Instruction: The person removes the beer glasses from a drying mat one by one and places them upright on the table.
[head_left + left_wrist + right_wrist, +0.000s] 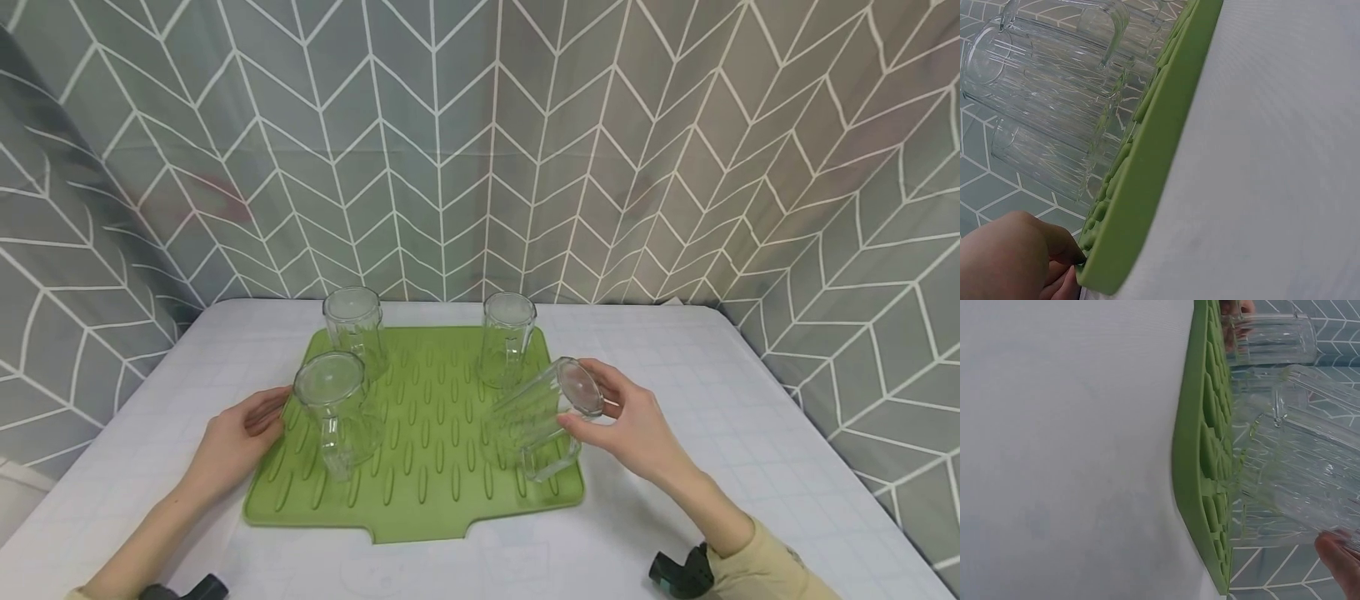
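The right hand [626, 425] has its fingers clamped around the base end of a clear, cylindrical glass mug [528, 408] – upside down and tilted over the front right of a green, rubbery-looking ridged mat [420, 518] on the white bench [637, 333]. The left hand [238, 437] pinches the mat's left edge – three other clear glass mugs [352, 429] stand inverted on it.

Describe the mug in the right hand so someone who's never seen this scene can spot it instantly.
On the white table lies a green mat. Over its near right part, the right hand holds a clear glass mug. It is the only tilted one; the other three mugs stand vertical.
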`<act>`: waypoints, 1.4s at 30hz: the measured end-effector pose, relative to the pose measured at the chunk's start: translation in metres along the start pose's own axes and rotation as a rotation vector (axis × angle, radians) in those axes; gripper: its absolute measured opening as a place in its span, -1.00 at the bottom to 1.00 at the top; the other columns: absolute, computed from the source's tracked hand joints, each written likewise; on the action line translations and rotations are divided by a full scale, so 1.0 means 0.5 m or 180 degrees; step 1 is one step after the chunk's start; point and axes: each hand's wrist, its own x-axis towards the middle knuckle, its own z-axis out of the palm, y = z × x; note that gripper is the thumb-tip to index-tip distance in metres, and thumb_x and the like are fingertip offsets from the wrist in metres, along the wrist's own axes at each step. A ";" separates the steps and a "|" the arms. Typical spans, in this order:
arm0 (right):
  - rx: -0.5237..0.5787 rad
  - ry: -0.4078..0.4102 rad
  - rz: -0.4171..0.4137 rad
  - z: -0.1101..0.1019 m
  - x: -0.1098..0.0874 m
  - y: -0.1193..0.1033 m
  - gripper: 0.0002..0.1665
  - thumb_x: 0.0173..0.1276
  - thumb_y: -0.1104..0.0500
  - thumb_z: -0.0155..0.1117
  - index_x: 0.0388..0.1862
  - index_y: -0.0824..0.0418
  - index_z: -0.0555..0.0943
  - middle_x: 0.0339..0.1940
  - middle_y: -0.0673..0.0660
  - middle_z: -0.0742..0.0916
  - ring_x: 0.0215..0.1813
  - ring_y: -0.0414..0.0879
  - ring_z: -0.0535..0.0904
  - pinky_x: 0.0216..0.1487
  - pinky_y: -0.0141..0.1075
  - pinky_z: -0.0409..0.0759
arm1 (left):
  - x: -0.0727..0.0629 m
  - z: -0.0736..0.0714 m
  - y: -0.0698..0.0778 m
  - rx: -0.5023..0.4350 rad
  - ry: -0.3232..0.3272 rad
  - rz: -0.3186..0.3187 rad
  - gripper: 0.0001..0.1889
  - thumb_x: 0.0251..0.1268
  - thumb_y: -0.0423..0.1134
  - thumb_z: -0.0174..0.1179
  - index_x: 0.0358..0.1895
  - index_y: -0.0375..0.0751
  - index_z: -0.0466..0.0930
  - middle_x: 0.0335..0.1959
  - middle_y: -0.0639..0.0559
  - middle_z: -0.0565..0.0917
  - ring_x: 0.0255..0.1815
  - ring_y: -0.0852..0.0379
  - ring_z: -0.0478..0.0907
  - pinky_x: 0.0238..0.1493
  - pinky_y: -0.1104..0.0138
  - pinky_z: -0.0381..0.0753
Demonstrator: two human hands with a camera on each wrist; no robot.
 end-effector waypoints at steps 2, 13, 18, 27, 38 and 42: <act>-0.0008 -0.0041 0.0030 -0.005 0.001 -0.001 -0.14 0.25 0.05 0.49 0.47 0.20 0.35 0.34 0.35 0.57 0.26 0.23 0.60 0.22 -0.07 0.65 | 0.000 0.001 0.000 -0.0009 0.0001 0.0007 -0.54 0.46 -0.32 0.12 0.34 -0.42 0.41 0.24 -0.43 0.55 0.16 -0.31 0.60 -0.09 0.87 0.39; 0.0048 -0.0263 0.0128 -0.034 0.005 -0.001 -0.09 0.24 0.04 0.50 0.49 0.25 0.32 0.42 0.37 0.47 0.30 0.32 0.54 0.25 0.04 0.63 | -0.002 0.000 0.001 0.0047 0.0011 0.0024 -0.55 0.45 -0.33 0.13 0.34 -0.40 0.42 0.23 -0.41 0.56 0.15 -0.30 0.61 -0.09 0.88 0.38; 0.0075 -0.0344 0.0185 -0.042 0.007 0.000 -0.08 0.25 0.04 0.50 0.50 0.25 0.31 0.45 0.40 0.44 0.31 0.35 0.53 0.25 0.04 0.63 | -0.002 0.000 0.003 0.0039 0.0026 0.0049 -0.55 0.45 -0.33 0.13 0.34 -0.40 0.43 0.22 -0.42 0.57 0.15 -0.30 0.61 -0.09 0.88 0.38; 0.0060 -0.0490 0.0284 -0.055 0.015 0.009 -0.05 0.24 0.01 0.50 0.51 0.28 0.29 0.46 0.34 0.45 0.38 0.34 0.45 0.28 0.09 0.60 | -0.001 0.002 0.000 0.0033 0.0037 0.0042 -0.55 0.44 -0.35 0.13 0.33 -0.41 0.43 0.22 -0.42 0.56 0.14 -0.31 0.61 -0.10 0.88 0.38; 0.0391 -0.0651 0.0449 -0.068 0.021 0.016 -0.01 0.19 0.10 0.54 0.50 0.33 0.27 0.42 0.33 0.50 0.41 0.28 0.43 0.19 -0.22 0.65 | -0.001 0.000 0.000 0.0054 0.0033 0.0042 -0.55 0.43 -0.35 0.13 0.34 -0.38 0.44 0.21 -0.39 0.58 0.13 -0.29 0.62 -0.08 0.88 0.37; 0.0485 -0.0726 0.0493 -0.074 0.022 0.019 -0.02 0.19 0.11 0.54 0.50 0.32 0.27 0.40 0.32 0.52 0.41 0.27 0.44 0.20 -0.23 0.65 | -0.001 0.000 -0.002 0.0056 0.0021 0.0037 -0.55 0.44 -0.33 0.13 0.34 -0.38 0.43 0.22 -0.39 0.58 0.14 -0.29 0.62 -0.08 0.87 0.38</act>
